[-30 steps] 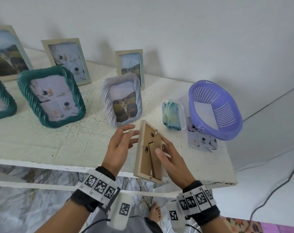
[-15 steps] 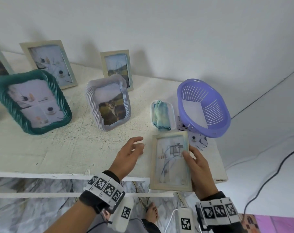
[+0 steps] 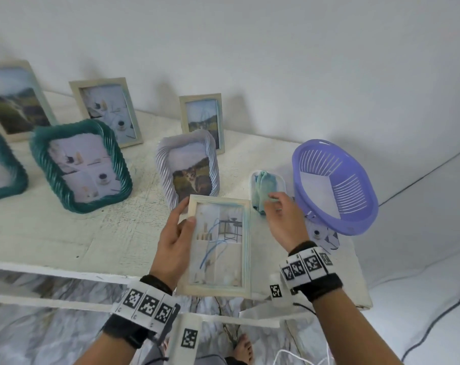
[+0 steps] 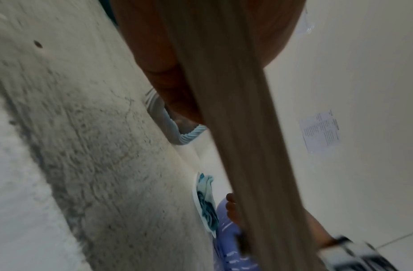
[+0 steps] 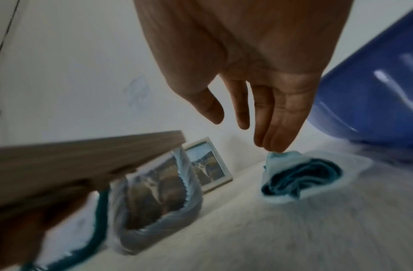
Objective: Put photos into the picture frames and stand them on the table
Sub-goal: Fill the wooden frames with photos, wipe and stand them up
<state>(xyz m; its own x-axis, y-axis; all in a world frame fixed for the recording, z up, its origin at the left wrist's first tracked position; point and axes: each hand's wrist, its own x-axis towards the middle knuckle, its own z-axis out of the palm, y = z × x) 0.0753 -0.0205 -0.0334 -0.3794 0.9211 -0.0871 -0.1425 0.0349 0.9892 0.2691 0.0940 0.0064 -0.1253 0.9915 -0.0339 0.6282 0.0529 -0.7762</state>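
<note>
While six filled frames (image 3: 81, 164) stand along the table's (image 3: 52, 233) back and left, held above the front edge in the left hand (image 3: 175, 242): a pale wooden frame (image 3: 218, 246), photo in, glass scribbled blue; not yet stood. Reaching with straight, empty fingers to the teal cloth (image 3: 263, 188) near the right edge: the right hand (image 3: 281, 219); shown touching only by the right wrist view, fingertips (image 5: 274, 144) on cloth.

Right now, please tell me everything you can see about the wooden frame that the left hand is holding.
The wooden frame is a plain rectangle of pale, whitewashed-looking wood. It holds a photo of a room with a dark side table, and blue scribble marks cross its glass. The left hand holds it by its left edge, thumb on the front, fingers behind. It is held in portrait, face up toward the camera, above the near edge of the table. The right hand is not touching it.
</note>
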